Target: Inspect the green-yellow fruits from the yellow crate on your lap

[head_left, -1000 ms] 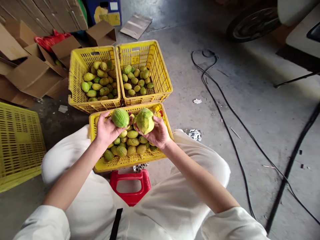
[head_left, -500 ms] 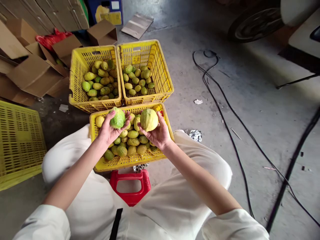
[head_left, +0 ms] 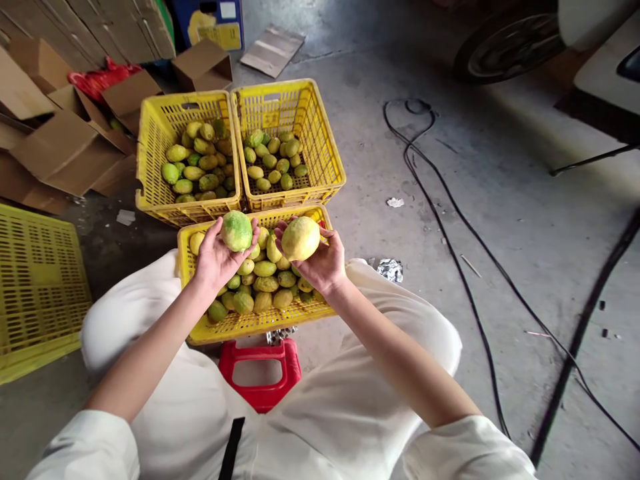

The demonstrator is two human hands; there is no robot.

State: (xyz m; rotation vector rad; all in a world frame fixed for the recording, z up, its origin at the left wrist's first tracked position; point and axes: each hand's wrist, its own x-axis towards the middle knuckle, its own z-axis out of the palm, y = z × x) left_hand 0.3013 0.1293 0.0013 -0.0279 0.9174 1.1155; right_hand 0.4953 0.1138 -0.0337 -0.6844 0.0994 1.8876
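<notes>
My left hand [head_left: 216,256] holds a green fruit [head_left: 237,230] over the near yellow crate [head_left: 250,325], which is full of green and yellow fruit. My right hand [head_left: 323,263] holds a larger yellow fruit [head_left: 300,238] beside it, over the same crate. Both fruits are raised a little above the pile and sit apart from each other. Behind this crate stand two more yellow crates side by side, the left crate [head_left: 155,160] with a deeper heap of fruit, the right crate [head_left: 320,150] with fewer.
A red stool [head_left: 260,370] shows between my knees. Another yellow crate [head_left: 35,287] stands at the left. Cardboard boxes [head_left: 65,147] are piled at the back left. Black cables [head_left: 450,220] run over the concrete floor on the right, near a wheel [head_left: 505,43].
My hands have drawn apart, so the two fruits no longer touch. The right hand has turned its fruit, which now shows a plain yellow side.
</notes>
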